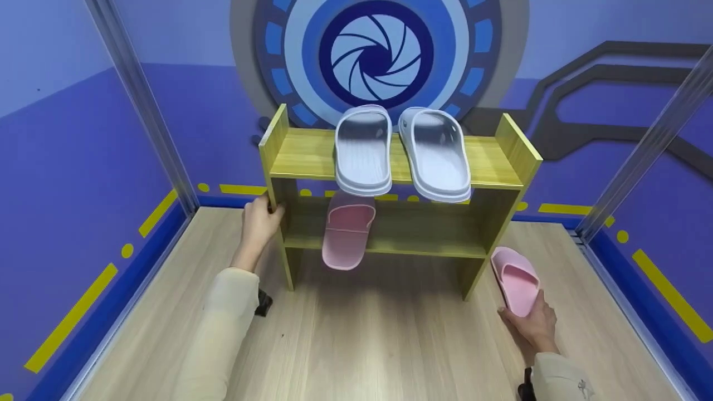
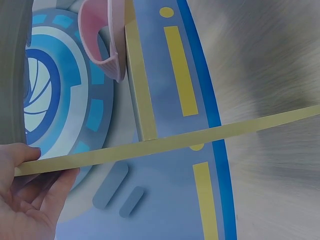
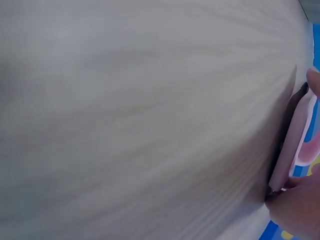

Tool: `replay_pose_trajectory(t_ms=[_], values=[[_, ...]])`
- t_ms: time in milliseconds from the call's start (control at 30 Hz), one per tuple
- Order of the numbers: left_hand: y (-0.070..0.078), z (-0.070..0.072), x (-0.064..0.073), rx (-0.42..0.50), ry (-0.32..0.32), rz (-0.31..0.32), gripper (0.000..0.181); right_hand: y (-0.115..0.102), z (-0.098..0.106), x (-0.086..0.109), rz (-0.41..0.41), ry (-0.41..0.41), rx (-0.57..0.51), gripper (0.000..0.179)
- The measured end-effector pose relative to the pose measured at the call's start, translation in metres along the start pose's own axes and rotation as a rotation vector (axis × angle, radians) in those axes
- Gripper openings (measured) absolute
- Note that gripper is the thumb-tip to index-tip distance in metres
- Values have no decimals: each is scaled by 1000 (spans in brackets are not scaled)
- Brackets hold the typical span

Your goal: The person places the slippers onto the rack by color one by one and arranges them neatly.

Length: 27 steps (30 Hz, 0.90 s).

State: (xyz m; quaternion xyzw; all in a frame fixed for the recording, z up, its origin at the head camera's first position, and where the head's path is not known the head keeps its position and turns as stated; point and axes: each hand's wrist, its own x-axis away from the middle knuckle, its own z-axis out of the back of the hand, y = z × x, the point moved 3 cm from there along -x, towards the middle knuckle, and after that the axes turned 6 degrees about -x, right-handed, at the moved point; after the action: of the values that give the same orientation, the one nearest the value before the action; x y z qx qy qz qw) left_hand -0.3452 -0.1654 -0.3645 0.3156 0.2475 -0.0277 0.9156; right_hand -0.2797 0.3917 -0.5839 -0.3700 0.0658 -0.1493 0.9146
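Observation:
My left hand (image 1: 260, 223) grips the left side panel of a small wooden shoe rack (image 1: 384, 245); in the left wrist view, thumb and fingers (image 2: 60, 190) pinch the panel's edge from both sides. Low on the right, my right hand (image 1: 536, 323) holds a pink slipper (image 1: 521, 284) by its heel end, close over the floorboard. A second pink slipper (image 1: 344, 248) rests on the rack's middle shelf, left of centre, its heel jutting past the front edge. On the top shelf sit two pale grey clogs (image 1: 365, 159) side by side, heels forward.
A wood-grain surface (image 1: 367, 345) lies under the rack. Blue and purple panels with yellow dashes (image 1: 72, 317) enclose it on the left, back and right. Metal posts (image 1: 145, 106) stand at the back corners.

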Motion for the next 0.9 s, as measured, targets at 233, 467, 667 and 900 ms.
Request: replay_pose_trajectory(t_ms=[233,467,667,900], values=[[0,0,-1,2,-1,19,14,0,-1,1,-6,16,41,103],[1,0,0,10,-6,12,15,-3,0,1,-58,-4,49,101],[0,1,0,18,1,7,14,-3,3,-1,-115,-16,7,99],[0,1,0,3,3,6,14,-6,9,-1,-106,-10,-9,100]])
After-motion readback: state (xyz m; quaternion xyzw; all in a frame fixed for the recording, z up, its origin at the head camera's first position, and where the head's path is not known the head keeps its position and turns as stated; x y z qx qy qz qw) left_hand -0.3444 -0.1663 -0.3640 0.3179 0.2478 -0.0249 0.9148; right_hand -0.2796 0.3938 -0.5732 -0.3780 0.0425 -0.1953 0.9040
